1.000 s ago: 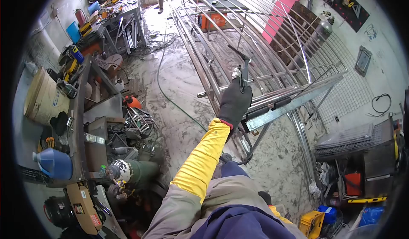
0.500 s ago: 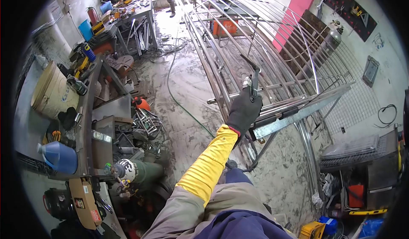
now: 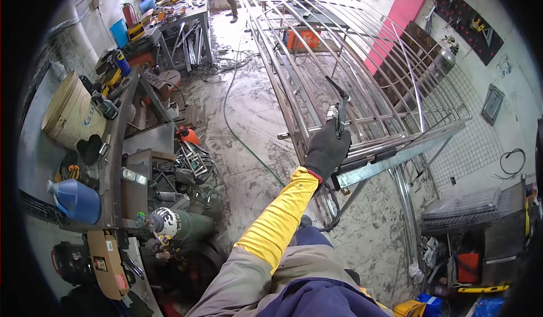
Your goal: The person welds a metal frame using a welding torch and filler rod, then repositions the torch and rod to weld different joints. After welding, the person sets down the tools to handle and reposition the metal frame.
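Note:
My left hand [image 3: 327,147], in a black glove below a yellow sleeve, reaches out over the near end of a large metal frame [image 3: 308,129] of long shiny tubes. Its fingers are closed round a dark hand tool [image 3: 344,99] with a bent, narrow tip and a silver fitting; its exact kind I cannot tell. The tip points up and away, overlapping the tubes in this view. Just right of the glove runs the frame's flat steel end bar [image 3: 370,167]. My right hand is out of view.
A workbench [image 3: 131,99] with tools, a bucket [image 3: 73,113] and a blue jug [image 3: 76,201] stands left, a green gas cylinder [image 3: 189,226] below it. A green hose [image 3: 243,139] crosses the floor. Another cylinder [image 3: 435,62] leans at the right wall. A person's legs [image 3: 231,0] show far back.
The view has shifted slightly, so the frame and wall sit a little differently. My left hand still holds the tool, and it appears slightly lower and further right.

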{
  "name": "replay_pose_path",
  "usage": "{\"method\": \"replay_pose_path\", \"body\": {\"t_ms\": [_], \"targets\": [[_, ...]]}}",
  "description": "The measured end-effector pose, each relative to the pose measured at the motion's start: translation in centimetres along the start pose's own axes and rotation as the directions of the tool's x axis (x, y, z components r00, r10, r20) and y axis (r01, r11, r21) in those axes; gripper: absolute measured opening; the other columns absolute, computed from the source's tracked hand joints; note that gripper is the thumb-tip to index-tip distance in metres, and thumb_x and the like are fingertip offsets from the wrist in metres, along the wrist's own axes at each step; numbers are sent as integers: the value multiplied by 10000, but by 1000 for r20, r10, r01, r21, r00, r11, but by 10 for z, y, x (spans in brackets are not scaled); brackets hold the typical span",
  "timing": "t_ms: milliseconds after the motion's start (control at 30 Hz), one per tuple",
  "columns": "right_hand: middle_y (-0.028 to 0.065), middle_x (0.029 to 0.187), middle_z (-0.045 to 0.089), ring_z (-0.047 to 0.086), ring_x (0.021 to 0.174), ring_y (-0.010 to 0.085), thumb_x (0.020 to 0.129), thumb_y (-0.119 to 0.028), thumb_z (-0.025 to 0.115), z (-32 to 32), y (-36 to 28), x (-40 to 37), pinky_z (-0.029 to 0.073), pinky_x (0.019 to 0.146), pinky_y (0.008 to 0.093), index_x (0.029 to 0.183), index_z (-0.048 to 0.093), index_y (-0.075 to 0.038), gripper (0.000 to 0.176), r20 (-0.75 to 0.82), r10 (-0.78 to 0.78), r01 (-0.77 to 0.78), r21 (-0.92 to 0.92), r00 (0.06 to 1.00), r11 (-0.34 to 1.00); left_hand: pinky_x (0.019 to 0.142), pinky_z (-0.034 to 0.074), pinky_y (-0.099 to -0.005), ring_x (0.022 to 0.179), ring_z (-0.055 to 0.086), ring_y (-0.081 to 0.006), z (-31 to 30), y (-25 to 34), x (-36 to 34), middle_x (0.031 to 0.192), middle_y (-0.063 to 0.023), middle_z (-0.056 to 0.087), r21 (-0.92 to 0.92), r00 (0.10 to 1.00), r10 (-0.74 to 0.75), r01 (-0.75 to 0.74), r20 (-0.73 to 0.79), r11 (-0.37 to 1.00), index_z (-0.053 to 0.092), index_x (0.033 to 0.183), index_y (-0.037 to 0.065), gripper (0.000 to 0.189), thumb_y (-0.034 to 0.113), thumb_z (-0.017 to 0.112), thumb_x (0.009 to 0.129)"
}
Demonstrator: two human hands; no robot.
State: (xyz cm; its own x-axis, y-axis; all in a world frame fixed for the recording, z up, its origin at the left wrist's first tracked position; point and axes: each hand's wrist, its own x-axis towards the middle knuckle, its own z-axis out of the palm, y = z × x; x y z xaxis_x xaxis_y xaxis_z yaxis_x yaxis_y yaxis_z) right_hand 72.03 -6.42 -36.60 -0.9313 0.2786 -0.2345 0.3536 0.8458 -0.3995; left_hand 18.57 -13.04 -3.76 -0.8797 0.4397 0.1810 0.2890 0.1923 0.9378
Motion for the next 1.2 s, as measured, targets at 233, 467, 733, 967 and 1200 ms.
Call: {"method": "replay_pose_path", "body": {"t_ms": [233, 467, 733, 967, 1200], "targets": [[169, 839, 738, 733, 799, 426, 942, -394, 644, 49, 48, -9, 561, 691, 551, 905, 667, -121, 276, 51, 103, -103, -6, 993, 995, 753, 558, -530, 820, 734, -437, 2, -3, 1, 852, -238, 715, -12, 1000, 2, -2, -4, 1000, 640, 1200, -20, 406, 328, 683, 994], [164, 863, 746, 745, 871, 407, 931, -386, 643, 69, 65, -7, 567, 739, 548, 892, 700, -107, 287, 73, 155, -155, -6, 985, 988, 765, 538, -583, 852, 707, -509, -2, 4, -2, 875, -292, 702, -32, 1000, 25, -25, 2, 999, 628, 1312, -35, 462, 296, 664, 991], [172, 905, 745, 736, 885, 404, 924, -411, 650, 72, 63, -8, 576, 777, 510, 881, 727, -94, 329, 122, -52, 61, -72, 991, 996, 756, 531, -583, 847, 704, -508, 1, -5, 2, 865, -284, 692, -20, 999, 37, -37, 18, 999, 627, 1292, -31, 444, 292, 659, 989], [177, 897, 749, 731, 853, 400, 925, -382, 700, 71, 54, -21, 577, 759, 511, 964, 730, -105, 282, -35, 209, -201, 150, 977, 968, 753, 533, -581, 845, 706, -505, -4, 1, 0, 855, -275, 695, -21, 999, 10, -9, 42, 1000, 541, 1493, -13, 595, 293, 648, 993], [208, 813, 742, 733, 777, 449, 933, -385, 699, 61, 48, -17, 559, 698, 576, 965, 660, -112, 278, -16, 241, -239, 64, 970, 969, 789, 555, -569, 905, 727, -507, -6, 4, 0, 915, -300, 718, 0, 999, 7, -7, 45, 1000, 551, 1478, -16, 591, 304, 650, 992]]}}
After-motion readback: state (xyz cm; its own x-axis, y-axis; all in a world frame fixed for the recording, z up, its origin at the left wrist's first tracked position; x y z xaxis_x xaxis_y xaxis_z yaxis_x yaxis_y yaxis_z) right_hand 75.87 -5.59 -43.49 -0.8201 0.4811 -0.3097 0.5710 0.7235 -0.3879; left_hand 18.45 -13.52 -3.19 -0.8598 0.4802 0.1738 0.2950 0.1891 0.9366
